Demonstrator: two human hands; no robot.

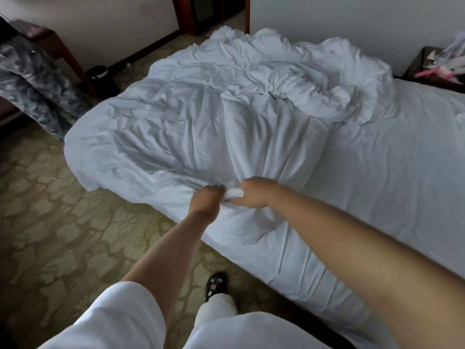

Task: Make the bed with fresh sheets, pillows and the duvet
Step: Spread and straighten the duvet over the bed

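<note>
I see both arms reaching out from the bottom of the head view to the near edge of the duvet [201, 127], which lies crumpled in a heap on the bed [402, 177]. My left hand [205, 200] is clenched on a bunch of the white duvet fabric, fingers curled into it. My right hand [254, 193] is just beside the left, nearly touching, also curled round a bunched fold of the same fabric. Folds radiate out from the two grips across the duvet. The duvet covers the left and far part of the bed and overhangs the bed's left edge toward the carpet [50, 222]; its far end is piled up against the wall [352, 18]. The right part of the bed shows a flat white sheet [377, 197], lightly wrinkled, pulled down over the near corner of the mattress. Left of the bed there's a dark patterned garment [32, 84] hanging beside a wooden bench [57, 49], with a small dark bin [100, 79] on the carpet next to it, just off the duvet's far left edge. At the bed's far right sits a dark nightstand [427, 64] with pink and white items [445, 64] on it, too blurred to identify. Below the bed's near edge I see white trousers [120, 318] and one dark shoe [216, 283] on the carpet.
</note>
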